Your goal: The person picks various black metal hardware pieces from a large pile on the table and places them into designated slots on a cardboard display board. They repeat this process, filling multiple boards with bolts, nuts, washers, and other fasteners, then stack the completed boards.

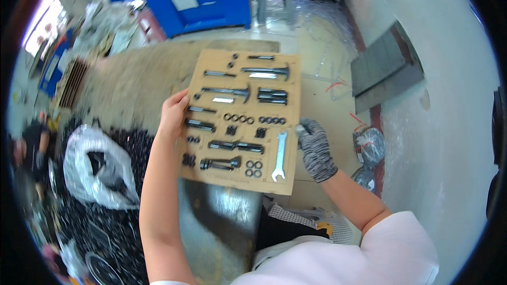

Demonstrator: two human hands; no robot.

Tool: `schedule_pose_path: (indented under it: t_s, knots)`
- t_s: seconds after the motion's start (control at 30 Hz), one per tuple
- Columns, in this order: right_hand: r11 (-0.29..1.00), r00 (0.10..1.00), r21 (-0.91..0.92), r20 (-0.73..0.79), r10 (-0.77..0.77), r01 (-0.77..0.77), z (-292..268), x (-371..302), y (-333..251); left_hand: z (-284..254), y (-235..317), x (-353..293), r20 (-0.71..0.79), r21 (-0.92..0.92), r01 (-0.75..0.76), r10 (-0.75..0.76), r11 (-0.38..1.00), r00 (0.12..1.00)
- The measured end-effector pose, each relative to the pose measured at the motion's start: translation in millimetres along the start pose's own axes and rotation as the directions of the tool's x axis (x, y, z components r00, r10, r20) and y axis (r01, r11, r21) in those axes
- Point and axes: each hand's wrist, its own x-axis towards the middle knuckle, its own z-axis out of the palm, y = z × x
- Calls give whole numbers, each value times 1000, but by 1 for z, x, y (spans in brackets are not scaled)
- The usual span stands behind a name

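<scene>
Both my hands hold a tan cardboard hardware card (246, 133) by its side edges, tilted above the worktable. My bare left hand (174, 116) grips the left edge, with the fingers partly hidden behind it. On the right edge closes my right hand (315, 148), in a grey knitted glove. Rows of black bolts, rings, spacers and T-shaped parts lie across the card's face. A silver open-ended wrench (279, 155) sits at its lower right. Whether the parts are fixed on or printed cannot be told.
A wooden worktable (127, 76) extends beyond the card. At left, a clear plastic bag (95, 169) rests on a heap of small black parts (74, 216). A blue cabinet (222, 5) and grey stool (274, 0) stand behind. Another person (34, 142) is at far left.
</scene>
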Motion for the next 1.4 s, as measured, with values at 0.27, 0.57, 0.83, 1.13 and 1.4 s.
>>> schedule_pose_path:
  t_s: [0.27,0.57,0.83,1.13,1.4]
  knots:
    - [989,998,133,35,54,-58,1,-5,-14,7,3,0,-10,72,7,-7,997,1000]
    - [998,997,32,47,61,-63,-13,3,4,-7,10,-26,-225,692,168,-12,702,974]
    - [999,987,21,156,41,-45,-4,6,17,7,4,-68,-256,322,213,-132,922,958]
    - [982,987,179,160,32,-61,10,26,42,-13,-14,-51,-293,136,193,-147,972,945]
    - [871,864,476,484,-142,-123,-8,2,3,-5,-14,-35,-408,607,314,-54,730,912]
